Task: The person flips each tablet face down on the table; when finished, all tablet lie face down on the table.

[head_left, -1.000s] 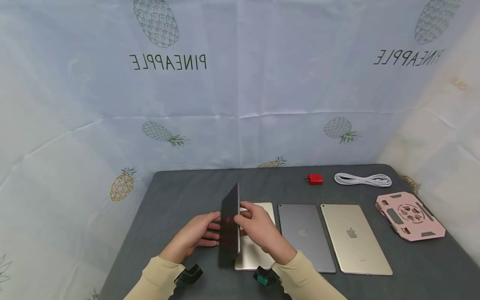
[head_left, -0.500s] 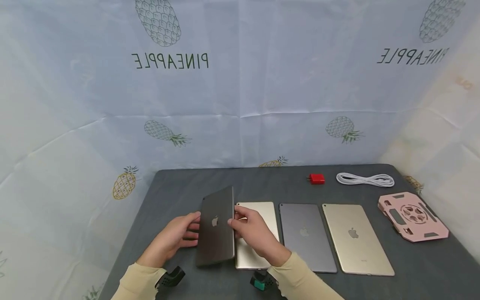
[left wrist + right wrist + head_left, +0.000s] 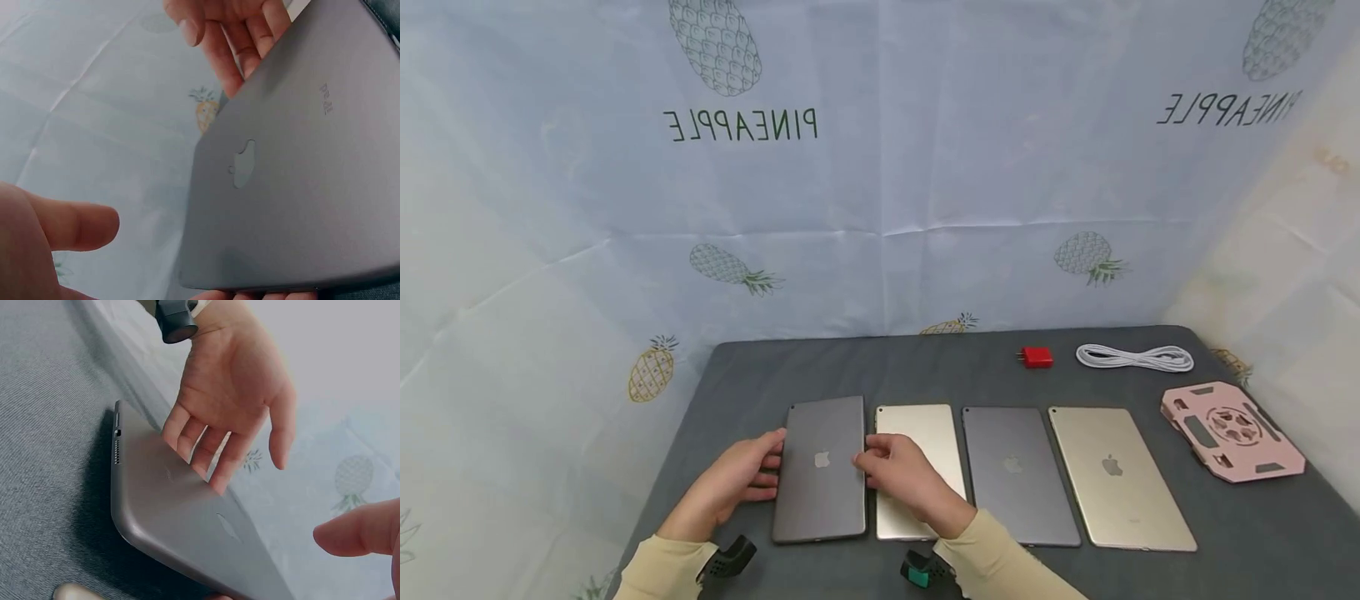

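A dark grey tablet [image 3: 821,487], back up with its apple logo showing, lies nearly flat on the left part of the dark table. The wrist views show it still slightly tilted. My left hand [image 3: 730,483] is at its left edge, the fingers [image 3: 203,453] fairly straight with their tips touching that edge from beneath, the thumb spread off it. At the opposite edge is my right hand [image 3: 910,479]; its fingers [image 3: 240,53] reach under the rim, and its thumb is lifted clear of the back. Neither thumb presses the tablet. The fingertips beneath are partly hidden.
To the right lie a gold tablet [image 3: 928,425], a second grey tablet [image 3: 1018,492] and another gold tablet [image 3: 1120,483]. Behind and beyond them are a red charger plug [image 3: 1037,357], a coiled white cable [image 3: 1135,358] and a pink case [image 3: 1232,432].
The grey tablet, at first nearly on edge with its dark screen visible, has tipped down leftward onto the table, back up. My left hand has moved left with its edge; both thumbs now stand off.
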`<state>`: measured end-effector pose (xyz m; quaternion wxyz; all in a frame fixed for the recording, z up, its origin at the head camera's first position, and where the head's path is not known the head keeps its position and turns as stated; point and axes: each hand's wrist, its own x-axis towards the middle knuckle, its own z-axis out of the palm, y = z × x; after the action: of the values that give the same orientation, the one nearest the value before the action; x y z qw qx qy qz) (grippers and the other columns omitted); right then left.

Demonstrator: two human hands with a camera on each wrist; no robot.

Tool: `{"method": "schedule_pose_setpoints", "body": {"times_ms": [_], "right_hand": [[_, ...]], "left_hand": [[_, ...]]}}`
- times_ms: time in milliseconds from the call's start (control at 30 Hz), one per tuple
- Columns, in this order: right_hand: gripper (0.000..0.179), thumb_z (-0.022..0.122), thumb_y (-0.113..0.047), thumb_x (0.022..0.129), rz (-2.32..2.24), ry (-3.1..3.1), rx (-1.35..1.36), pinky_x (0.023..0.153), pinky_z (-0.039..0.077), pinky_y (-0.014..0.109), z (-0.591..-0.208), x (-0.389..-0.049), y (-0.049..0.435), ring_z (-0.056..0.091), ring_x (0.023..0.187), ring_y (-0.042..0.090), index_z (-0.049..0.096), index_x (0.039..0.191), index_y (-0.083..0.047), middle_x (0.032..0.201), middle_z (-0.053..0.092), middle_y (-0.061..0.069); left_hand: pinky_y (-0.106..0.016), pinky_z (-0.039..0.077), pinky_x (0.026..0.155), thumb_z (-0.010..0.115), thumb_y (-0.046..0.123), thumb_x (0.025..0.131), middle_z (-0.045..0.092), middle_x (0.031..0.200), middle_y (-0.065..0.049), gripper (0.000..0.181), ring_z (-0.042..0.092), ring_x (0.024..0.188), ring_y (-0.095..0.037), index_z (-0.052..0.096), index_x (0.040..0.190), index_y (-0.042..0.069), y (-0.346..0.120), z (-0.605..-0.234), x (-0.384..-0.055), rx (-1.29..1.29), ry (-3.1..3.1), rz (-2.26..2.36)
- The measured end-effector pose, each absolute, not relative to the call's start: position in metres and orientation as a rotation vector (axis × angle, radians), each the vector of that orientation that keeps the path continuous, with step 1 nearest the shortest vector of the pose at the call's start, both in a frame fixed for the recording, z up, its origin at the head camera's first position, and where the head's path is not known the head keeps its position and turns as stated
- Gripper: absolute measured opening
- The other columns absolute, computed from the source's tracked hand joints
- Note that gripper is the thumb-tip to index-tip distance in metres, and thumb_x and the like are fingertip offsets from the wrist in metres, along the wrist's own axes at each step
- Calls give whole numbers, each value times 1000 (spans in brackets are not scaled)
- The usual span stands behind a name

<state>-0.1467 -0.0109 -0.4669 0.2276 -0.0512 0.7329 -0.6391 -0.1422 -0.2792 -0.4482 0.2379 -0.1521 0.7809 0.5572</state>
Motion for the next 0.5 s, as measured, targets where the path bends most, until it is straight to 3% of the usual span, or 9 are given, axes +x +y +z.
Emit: {"method": "schedule_pose_setpoints", "body": {"times_ms": [167,300,500], "right_hand": [[68,67,-21,104,-1727,1992,-154,104,61,53,-470,-144,-11,67,131,47,43,154,18,152,55,38],[69,68,-25,104,-1691,2010,-164,104,61,54,-468,-142,-10,70,125,47,45,155,16,152,55,37],[68,69,-32,102,-1568,2146,-223,106,57,60,-459,-138,-11,66,132,42,52,153,9,150,60,30]], "left_hand": [[-49,64,96,47,56,111,54,148,-35,81,68,117,-38,46,153,-13,-281,-452,-144,-417,2154,1471],[-51,63,97,47,58,111,53,150,-35,83,68,121,-41,45,154,-13,-282,-453,-148,-408,2163,1443],[-51,63,96,46,59,111,54,149,-34,84,67,123,-42,45,153,-13,-283,-453,-149,-407,2172,1418]]}}
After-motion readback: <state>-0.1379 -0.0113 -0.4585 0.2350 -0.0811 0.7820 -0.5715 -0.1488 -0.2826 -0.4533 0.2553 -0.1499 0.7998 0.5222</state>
